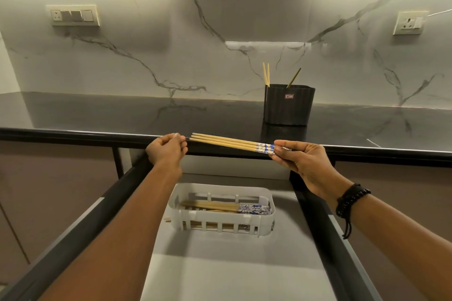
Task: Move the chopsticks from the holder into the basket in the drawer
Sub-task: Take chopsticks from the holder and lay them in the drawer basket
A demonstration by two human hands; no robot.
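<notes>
Both hands grip a chopstick bundle [227, 143] level, left hand [168, 149] at its tips, right hand [303, 161] at its patterned ends; the basket [265, 223] lies directly below, long axis parallel.

Chopsticks [230, 143] between both hands' grips

A dark glossy countertop [122, 112] runs below a white marble backsplash [171, 51]. Two switch-and-socket plates are mounted on it, one at left [73, 15], one at right [409, 23].

A bundle of pale wooden chopsticks with blue-and-white patterned ends [227, 142] lay level above the open drawer [318, 203]; more filled the white slotted plastic basket [221, 223], three stood in the black ribbed holder [288, 105].
</notes>
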